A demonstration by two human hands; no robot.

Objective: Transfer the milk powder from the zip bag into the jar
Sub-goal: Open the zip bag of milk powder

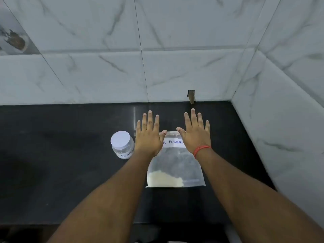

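Pre-start, my view: left hand [148, 137] & right hand [195, 135] flat, fingers spread, holding nothing over zip bag [175, 165] — jar [122, 144] still capped, so nxt I'd uncap it, then unzip bag.

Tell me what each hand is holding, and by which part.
Nothing is held. The left hand and right hand are spread flat with straight fingers over the top of the zip bag.

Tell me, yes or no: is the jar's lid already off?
No. The white lid sits on the jar, left of the zip bag.
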